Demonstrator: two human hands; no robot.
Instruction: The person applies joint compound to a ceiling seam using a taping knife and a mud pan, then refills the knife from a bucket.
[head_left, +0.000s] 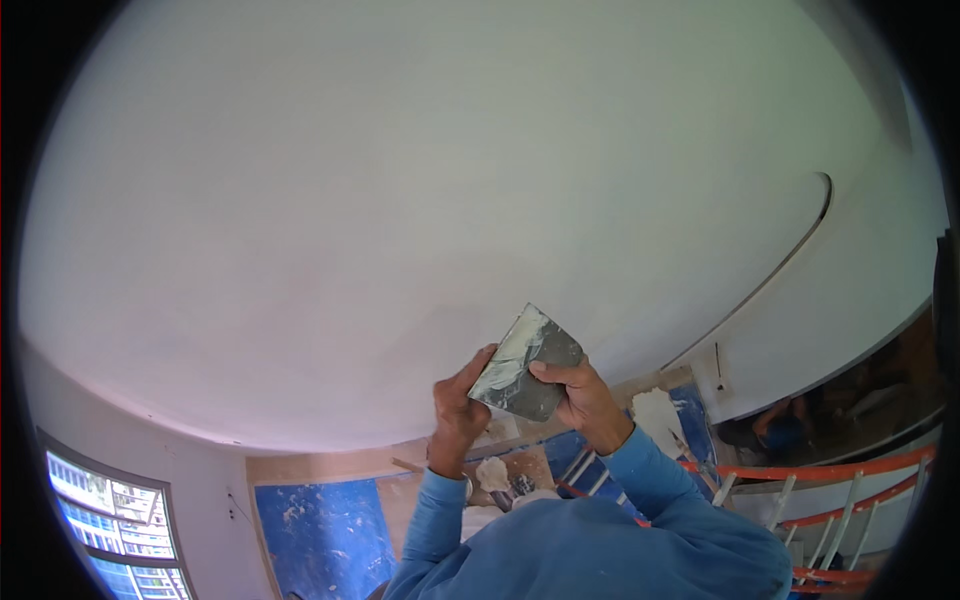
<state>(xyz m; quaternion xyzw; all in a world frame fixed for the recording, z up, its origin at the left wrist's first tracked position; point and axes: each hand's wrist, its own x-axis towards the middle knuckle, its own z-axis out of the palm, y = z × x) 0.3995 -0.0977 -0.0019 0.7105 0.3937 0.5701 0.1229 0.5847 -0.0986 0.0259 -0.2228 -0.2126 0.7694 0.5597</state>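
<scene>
A flat, dark grey filler spatula (550, 368) with white paste smeared over its left half is held up before a broad white surface (400, 180). My right hand (590, 405) grips its right side, with the thumb lying flat on the face. At the left edge, the fingers of my left hand (460, 408) are closed against the spatula, thumb pointing up along it. Whether a second thin blade sits in the left hand, I cannot tell. Both forearms are in blue sleeves.
Below lie blue sheeting (325, 535) with white splashes and brown floor covering. An orange-railed ladder (830, 470) stands at lower right, near a pale filler patch (657, 415). A window (115, 520) is at lower left. A person's arm (790, 420) shows dimly at right.
</scene>
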